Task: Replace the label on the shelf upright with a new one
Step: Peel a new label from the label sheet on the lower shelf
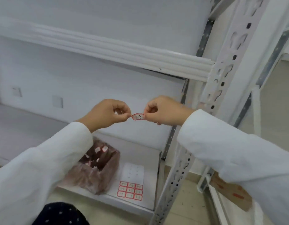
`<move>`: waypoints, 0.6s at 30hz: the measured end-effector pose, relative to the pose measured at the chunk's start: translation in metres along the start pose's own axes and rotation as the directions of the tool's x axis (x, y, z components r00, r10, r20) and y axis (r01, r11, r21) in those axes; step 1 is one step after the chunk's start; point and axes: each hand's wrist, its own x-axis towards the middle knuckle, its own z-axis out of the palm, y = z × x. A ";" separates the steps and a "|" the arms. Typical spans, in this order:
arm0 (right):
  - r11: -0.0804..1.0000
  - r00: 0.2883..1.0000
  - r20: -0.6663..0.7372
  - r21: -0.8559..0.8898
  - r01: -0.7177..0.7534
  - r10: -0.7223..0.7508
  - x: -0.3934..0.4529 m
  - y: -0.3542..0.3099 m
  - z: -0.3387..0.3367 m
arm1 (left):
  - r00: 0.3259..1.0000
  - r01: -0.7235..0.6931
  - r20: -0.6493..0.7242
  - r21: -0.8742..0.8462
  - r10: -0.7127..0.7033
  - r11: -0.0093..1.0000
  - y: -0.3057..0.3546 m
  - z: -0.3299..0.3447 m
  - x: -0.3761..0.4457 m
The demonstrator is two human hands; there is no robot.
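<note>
A small red-bordered label (pixel 137 117) with handwritten marks is pinched between both hands in front of the shelf. My left hand (pixel 106 113) grips its left end with thumb and forefinger, and my right hand (pixel 163 111) grips its right end. The white perforated shelf upright (pixel 221 75) rises just right of my right hand. On the lower shelf (pixel 150 159) lies a label sheet (pixel 131 182), its lower part holding several red-bordered labels, its upper part bare.
A bag-lined brown box (pixel 95 168) with used label scraps stands on the lower shelf, left of the sheet. An upper shelf beam (pixel 108 46) crosses above my hands. A cardboard piece (pixel 230 190) lies on the floor at right. Two wall plates sit at the back left.
</note>
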 end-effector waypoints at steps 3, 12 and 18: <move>1.000 0.997 0.080 -0.017 0.011 -0.010 0.041 0.001 0.056 | 0.979 0.203 0.003 -0.020 -0.203 0.979 -0.055 0.001 -0.017; 0.996 0.970 0.226 -0.027 -0.089 0.092 0.125 0.030 0.199 | 0.846 0.522 -0.002 0.204 -0.532 0.829 -0.163 0.022 -0.048; 0.993 0.953 0.280 -0.029 -0.114 0.117 0.143 0.049 0.252 | 0.794 0.548 0.042 0.382 -0.607 0.744 -0.199 0.032 -0.059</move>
